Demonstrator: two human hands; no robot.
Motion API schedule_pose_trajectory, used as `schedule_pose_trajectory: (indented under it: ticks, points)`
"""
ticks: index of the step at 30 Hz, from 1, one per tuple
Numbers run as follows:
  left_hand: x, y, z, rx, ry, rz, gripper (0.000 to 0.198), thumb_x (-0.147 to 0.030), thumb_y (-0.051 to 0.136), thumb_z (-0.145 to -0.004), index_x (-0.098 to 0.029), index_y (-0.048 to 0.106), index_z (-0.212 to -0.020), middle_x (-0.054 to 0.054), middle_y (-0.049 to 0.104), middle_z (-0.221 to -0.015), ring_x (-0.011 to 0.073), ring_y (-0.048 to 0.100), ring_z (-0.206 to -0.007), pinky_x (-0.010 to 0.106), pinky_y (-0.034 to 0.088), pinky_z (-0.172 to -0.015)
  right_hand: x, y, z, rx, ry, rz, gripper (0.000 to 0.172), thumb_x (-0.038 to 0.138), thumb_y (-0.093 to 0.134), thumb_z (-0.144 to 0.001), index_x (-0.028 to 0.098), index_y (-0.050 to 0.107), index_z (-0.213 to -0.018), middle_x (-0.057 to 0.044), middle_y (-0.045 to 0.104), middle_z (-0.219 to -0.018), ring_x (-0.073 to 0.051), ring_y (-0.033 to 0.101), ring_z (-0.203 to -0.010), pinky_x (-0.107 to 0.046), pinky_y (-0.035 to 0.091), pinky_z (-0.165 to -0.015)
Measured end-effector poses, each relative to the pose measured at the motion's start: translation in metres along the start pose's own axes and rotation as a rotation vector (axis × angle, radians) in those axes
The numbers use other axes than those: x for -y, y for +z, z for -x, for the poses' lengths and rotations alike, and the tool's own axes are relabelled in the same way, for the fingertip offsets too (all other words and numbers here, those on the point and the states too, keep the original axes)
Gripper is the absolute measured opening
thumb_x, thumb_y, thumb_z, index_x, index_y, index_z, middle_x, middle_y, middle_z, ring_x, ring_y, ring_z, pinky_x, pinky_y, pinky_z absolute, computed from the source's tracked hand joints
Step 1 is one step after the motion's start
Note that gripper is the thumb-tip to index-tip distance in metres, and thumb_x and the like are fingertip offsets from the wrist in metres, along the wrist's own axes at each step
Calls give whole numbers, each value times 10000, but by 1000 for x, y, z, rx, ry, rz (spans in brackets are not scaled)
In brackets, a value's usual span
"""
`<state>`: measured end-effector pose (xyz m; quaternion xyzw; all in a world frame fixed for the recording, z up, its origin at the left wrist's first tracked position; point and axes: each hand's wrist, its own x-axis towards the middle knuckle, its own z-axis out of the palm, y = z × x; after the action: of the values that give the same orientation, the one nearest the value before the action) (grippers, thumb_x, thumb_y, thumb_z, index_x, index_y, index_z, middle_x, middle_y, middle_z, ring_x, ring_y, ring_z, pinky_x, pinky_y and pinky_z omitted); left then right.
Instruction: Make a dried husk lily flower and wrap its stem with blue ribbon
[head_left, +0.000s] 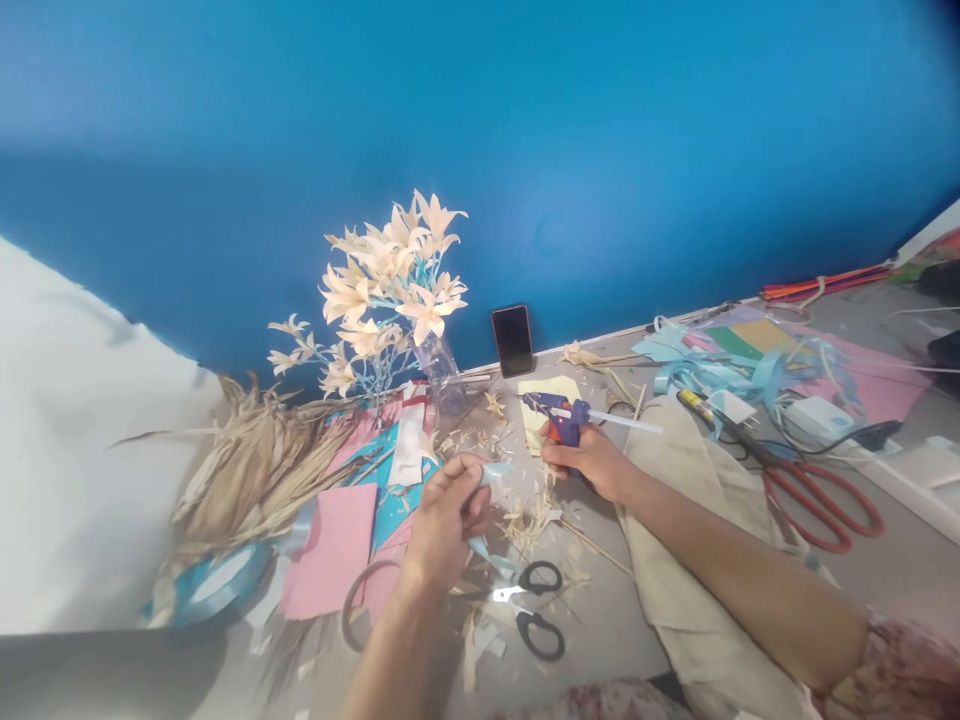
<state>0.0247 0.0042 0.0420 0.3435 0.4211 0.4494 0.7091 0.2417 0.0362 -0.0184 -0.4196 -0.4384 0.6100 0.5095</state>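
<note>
My left hand (450, 500) is closed in a pinch on a light blue ribbon (496, 469), whose short end sticks out to the right past the fingertips. My right hand (589, 458) grips a blue glue gun (559, 415) with a clear glue stick jutting from its back. The gun's nozzle points left, over a pale yellow sheet (534, 440). Below the hands lie black-handled scissors (536, 610) with their handles spread. Behind my left hand stands a bunch of cream flowers (397, 270) on blue stems, beside a clear vase (442, 375).
Dried husks (247, 470) are heaped at left, near a roll of blue ribbon (225, 585) and pink sheets (330, 550). A phone (513, 340) leans on the blue wall. At right are beige cloth (690, 530), large red-handled scissors (840, 510) and loose blue ribbons (780, 370).
</note>
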Motion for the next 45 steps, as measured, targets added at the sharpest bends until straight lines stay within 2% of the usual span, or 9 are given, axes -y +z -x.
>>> schedule_pose_trajectory:
  ticks: [4, 8, 16, 24, 28, 33, 40, 42, 45]
  points:
    - [-23, -6, 18, 90, 99, 162, 283, -355, 770, -799, -204, 531, -786, -111, 300, -464, 54, 102, -434, 159, 160, -408, -1, 2, 0, 2, 18, 131, 331, 290, 799, -660, 191, 592, -898, 41, 617, -660, -118, 549, -524, -267, 443, -511]
    - [-33, -11, 28, 111, 141, 173, 272, -361, 771, -816, -206, 548, -828, -96, 385, -485, 50, 129, -430, 154, 216, -415, -1, 3, 0, -22, 10, 184, 276, 289, 779, -688, 192, 602, -877, 45, 618, -635, -116, 531, -529, -262, 440, -515]
    - [-9, 6, -2, 232, -138, 122, 342, -337, 794, -793, -196, 484, -773, -107, 388, -471, 34, 91, -409, 134, 146, -372, 4, 5, 7, 81, -20, 27, 428, 305, 837, -670, 205, 605, -1016, -37, 749, -926, -136, 614, -654, -269, 481, -586]
    - [8, 23, -18, 305, -213, 125, 348, -318, 794, -787, -189, 474, -745, -99, 393, -475, 32, 106, -398, 138, 130, -361, 5, 8, 11, 187, 9, -58, 456, 290, 886, -609, 189, 618, -963, 48, 659, -684, -110, 569, -529, -254, 447, -532]
    - [-13, 22, -8, 280, -130, 172, 304, -258, 789, -797, -189, 496, -755, -111, 338, -486, 38, 95, -413, 132, 138, -374, 7, 6, 9, 215, 41, 6, 433, 301, 891, -598, 179, 605, -899, 44, 664, -609, -119, 576, -488, -259, 457, -515]
    - [-56, 13, 30, 268, 81, 298, 198, -195, 779, -799, -196, 586, -842, -127, 186, -475, 47, 58, -422, 151, 150, -384, 3, 4, 6, 163, 44, 76, 381, 334, 858, -633, 183, 604, -873, 21, 693, -620, -138, 619, -512, -272, 494, -538]
    - [-80, 0, 70, 494, 351, 256, 133, -188, 738, -832, -213, 610, -804, -134, 160, -376, 46, 79, -357, 163, 165, -352, -7, 3, 0, 81, 27, 159, 224, 185, 780, -674, 200, 610, -819, 45, 650, -598, -123, 620, -524, -235, 487, -522]
    - [-75, -1, 68, 420, 309, 145, 89, -247, 726, -855, -210, 648, -834, -125, 209, -397, 47, 119, -375, 163, 206, -379, -9, 2, -1, 84, 30, 162, 263, 193, 763, -691, 204, 622, -913, 6, 723, -731, -147, 671, -591, -240, 496, -526]
    - [-58, -1, 54, 197, 168, 32, 161, -340, 755, -838, -210, 671, -882, -106, 342, -434, 49, 175, -408, 154, 255, -413, -9, 1, -1, 83, 25, 159, 342, 223, 761, -704, 211, 623, -1016, -6, 749, -825, -146, 677, -589, -239, 483, -514]
